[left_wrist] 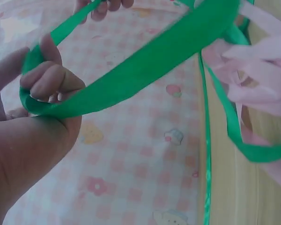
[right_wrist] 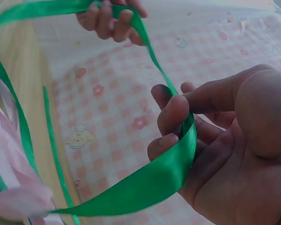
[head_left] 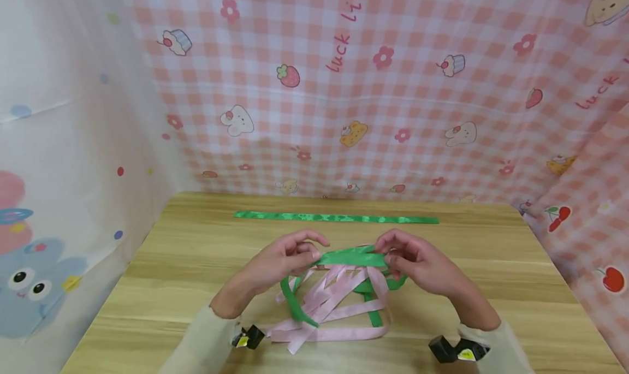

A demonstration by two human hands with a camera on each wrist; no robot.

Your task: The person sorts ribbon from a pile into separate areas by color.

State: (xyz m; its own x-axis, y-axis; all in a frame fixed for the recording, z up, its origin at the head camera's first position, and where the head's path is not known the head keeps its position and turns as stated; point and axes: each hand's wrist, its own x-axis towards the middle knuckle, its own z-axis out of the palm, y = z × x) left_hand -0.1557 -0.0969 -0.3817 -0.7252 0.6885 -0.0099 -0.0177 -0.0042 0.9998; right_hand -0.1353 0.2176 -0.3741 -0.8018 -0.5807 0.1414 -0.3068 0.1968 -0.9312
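A green satin ribbon (head_left: 351, 259) stretches between my two hands above a loose heap of ribbons. At its left end my left hand (head_left: 287, 258) pinches it; in the left wrist view the ribbon (left_wrist: 145, 65) loops round the curled fingers. My right hand (head_left: 417, 260) holds the other end, and in the right wrist view the ribbon (right_wrist: 145, 187) bends through its curled fingers. Below the hands, pink ribbons (head_left: 326, 303) lie tangled with other green lengths (head_left: 295, 303). How far the held ribbon runs into the heap is hidden.
A separate green ribbon (head_left: 336, 217) lies straight across the back of the wooden table (head_left: 162, 286). A pink checked curtain (head_left: 314, 112) hangs behind the table, and a white printed cloth (head_left: 73, 144) hangs at the left.
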